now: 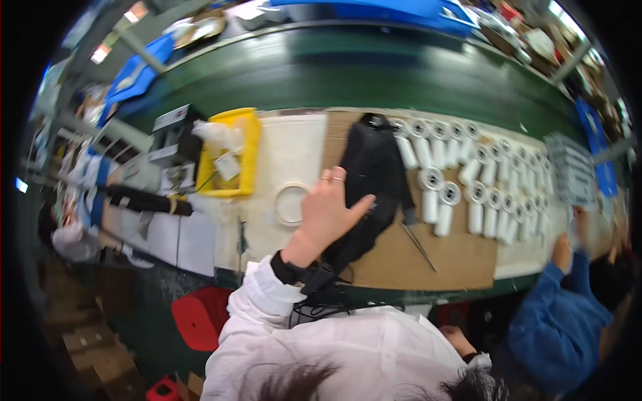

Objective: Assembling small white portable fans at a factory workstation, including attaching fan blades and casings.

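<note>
My left hand reaches over the work mat with its thumb stretched to the right and its fingers extended, rings on two of them. It lies against or just above the left edge of a black, soft, bag-like item; whether it touches is unclear. Left of the hand is a pale ring like a tape roll. My right hand is low, beside my body below the table edge, its fingers too small and shaded to read. A thin metal rod with a dark end lies right of the black item.
A cardboard sheet carries rows of several white handled pieces with round heads. A yellow bin holding plastic bags and a black box stand left. A red stool is below. A co-worker in blue sits right.
</note>
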The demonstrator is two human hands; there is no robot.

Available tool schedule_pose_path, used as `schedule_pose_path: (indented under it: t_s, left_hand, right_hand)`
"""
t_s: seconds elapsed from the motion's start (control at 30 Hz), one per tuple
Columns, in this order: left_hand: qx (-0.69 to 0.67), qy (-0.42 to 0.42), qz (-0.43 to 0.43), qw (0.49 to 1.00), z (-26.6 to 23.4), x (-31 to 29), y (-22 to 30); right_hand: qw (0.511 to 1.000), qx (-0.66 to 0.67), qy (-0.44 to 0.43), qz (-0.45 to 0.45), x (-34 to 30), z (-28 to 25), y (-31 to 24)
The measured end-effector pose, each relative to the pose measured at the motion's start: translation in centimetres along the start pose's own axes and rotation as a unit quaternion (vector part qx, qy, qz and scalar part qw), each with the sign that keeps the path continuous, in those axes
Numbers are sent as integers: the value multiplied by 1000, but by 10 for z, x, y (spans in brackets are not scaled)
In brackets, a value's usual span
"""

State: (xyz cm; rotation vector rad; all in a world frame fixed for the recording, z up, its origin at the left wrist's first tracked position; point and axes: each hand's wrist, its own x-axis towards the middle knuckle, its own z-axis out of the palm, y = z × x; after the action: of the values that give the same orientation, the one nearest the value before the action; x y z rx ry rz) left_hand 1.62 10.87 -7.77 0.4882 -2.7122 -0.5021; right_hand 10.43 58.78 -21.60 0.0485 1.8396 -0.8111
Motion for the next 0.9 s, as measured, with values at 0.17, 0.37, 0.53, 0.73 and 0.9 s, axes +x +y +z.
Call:
schedule_pose_path:
  t_s: [0.17,0.37,0.53,0.73,0.9]
  left_hand:
    - [-17,-19,-23,999,-6,-33,7]
    - [-25,55,-8,998,10,-40,-9]
    - [-166,71,56,982,24,-34,-22]
    - [-354,55,66,931,-12,-24,-17]
    - [-371,44,77,925,-51,-20,-49]
  right_hand:
    - [974,54,171,-141,19,6,-34]
    - [946,-19,172,-275,-10,9,-94]
    - [909,-35,225,-350,-43,11,-139]
    - [853,-124,211,-462,-73,-5,-208]
    - [850,-114,250,-449,-73,-31,-258]
